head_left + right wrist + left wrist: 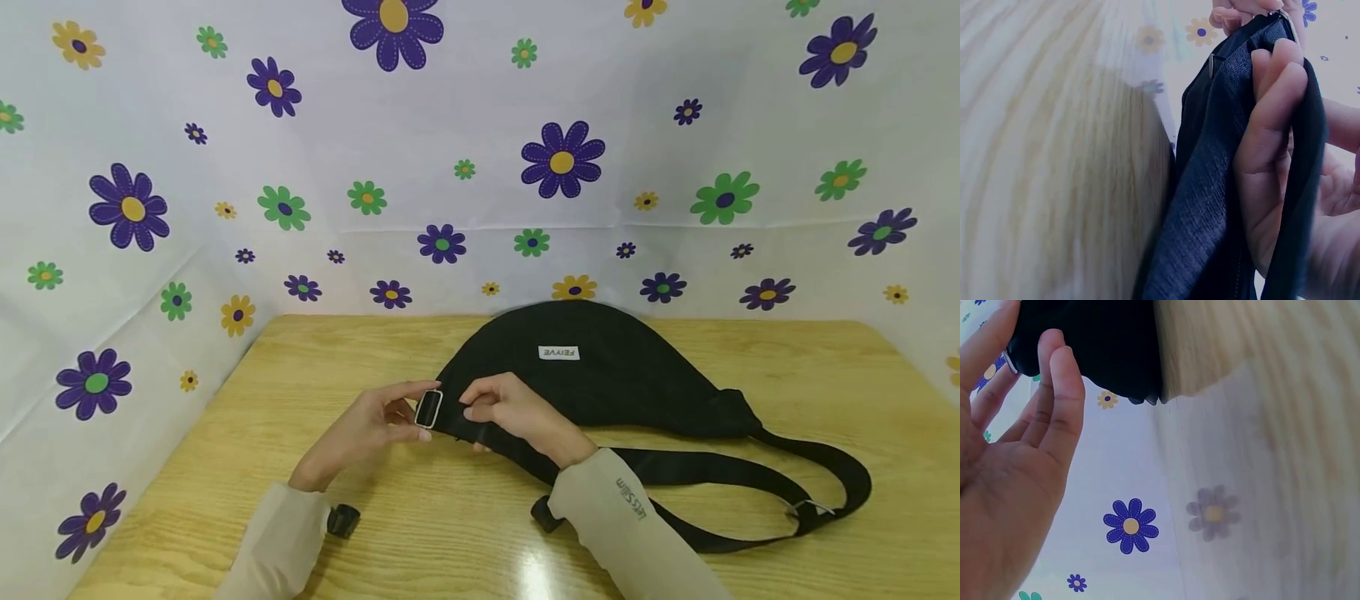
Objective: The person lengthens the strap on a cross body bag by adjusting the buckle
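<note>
A black waist bag [622, 383] with a small white label [558, 353] lies on the table. At its left end, my left hand [367, 429] pinches a metal-framed strap slider [429, 409] between thumb and forefinger. The right hand [517, 417] grips the black strap [517, 454] close beside the slider, thumb and forefinger bent together. In the right wrist view, the strap [1304, 187] passes over the right fingers [1272, 112], and a zipper pull [1211, 65] hangs on the bag's side. The left wrist view shows the left fingers [1066, 394] against the dark bag [1110, 344].
The strap loops out to the right, through a metal ring [813, 507]. One black plastic buckle piece [343, 521] is beside the left sleeve, another [546, 514] by the right sleeve. A flowered cloth [465, 208] hangs behind the wooden table [442, 550].
</note>
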Demonstrator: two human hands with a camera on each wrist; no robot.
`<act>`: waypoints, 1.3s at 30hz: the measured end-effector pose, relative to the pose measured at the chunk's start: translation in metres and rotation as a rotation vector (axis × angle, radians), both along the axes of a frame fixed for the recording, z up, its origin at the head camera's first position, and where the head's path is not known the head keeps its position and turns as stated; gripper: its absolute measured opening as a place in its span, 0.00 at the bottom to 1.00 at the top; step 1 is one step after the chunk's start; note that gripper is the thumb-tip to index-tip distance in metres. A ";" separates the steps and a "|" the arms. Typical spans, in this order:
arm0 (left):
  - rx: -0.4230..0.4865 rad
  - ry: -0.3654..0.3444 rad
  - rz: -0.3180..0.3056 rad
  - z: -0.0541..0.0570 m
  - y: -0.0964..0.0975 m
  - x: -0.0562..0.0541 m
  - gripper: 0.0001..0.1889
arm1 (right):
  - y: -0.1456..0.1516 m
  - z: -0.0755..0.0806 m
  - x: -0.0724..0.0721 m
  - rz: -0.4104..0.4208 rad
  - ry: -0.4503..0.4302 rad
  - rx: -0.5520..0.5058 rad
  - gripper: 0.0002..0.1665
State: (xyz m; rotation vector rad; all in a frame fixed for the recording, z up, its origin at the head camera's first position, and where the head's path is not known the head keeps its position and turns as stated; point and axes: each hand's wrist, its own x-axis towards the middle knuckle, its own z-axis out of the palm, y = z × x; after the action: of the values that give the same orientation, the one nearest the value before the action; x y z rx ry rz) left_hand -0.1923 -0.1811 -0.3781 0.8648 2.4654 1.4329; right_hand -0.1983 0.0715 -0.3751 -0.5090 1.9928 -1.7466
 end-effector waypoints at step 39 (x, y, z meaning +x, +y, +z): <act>0.071 -0.050 -0.085 -0.001 0.007 0.002 0.31 | -0.019 0.002 0.006 -0.049 -0.103 -0.223 0.06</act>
State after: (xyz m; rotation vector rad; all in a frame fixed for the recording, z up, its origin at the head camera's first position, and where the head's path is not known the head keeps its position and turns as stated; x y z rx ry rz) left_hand -0.1905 -0.1737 -0.3793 0.9243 2.3257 1.5026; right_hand -0.1925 0.0529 -0.3730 -0.4350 1.7646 -1.9960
